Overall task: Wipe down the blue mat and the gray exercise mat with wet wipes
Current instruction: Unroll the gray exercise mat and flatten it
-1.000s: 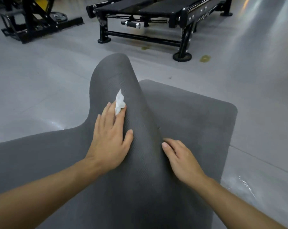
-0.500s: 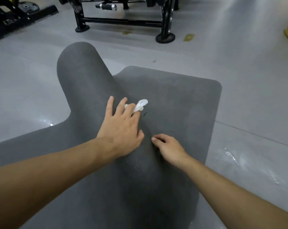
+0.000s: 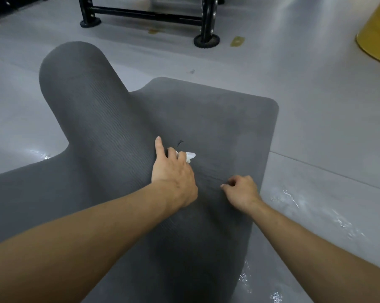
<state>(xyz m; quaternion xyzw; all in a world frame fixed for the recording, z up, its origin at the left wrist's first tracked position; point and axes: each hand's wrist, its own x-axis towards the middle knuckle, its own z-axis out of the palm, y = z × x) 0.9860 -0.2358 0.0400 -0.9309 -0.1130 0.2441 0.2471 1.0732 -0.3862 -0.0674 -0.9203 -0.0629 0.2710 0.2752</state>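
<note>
The gray exercise mat [image 3: 217, 119] lies on the floor, and one part of it rises in a long rounded hump [image 3: 86, 95] running to the far left. My left hand [image 3: 173, 173] rests on the mat beside the hump. Its middle fingers curl round a crumpled white wet wipe [image 3: 190, 155] while the index finger points forward. My right hand [image 3: 241, 191] lies close to the right of it, near the mat's right edge, fingers curled and pinching the mat at a crease. A small dark speck [image 3: 180, 142] sits just beyond the wipe. No blue mat is in view.
A black equipment frame [image 3: 204, 20] with round feet stands on the gray floor beyond the mat. A yellow object [image 3: 379, 36] is at the far right. Wet shiny streaks [image 3: 294, 200] mark the floor along the mat's right edge and at the left [image 3: 42, 155].
My left hand has slid the wipe rightward off the hump onto the flat part, its fingers now curled round it. My right hand has shifted right and closed its fingers.
</note>
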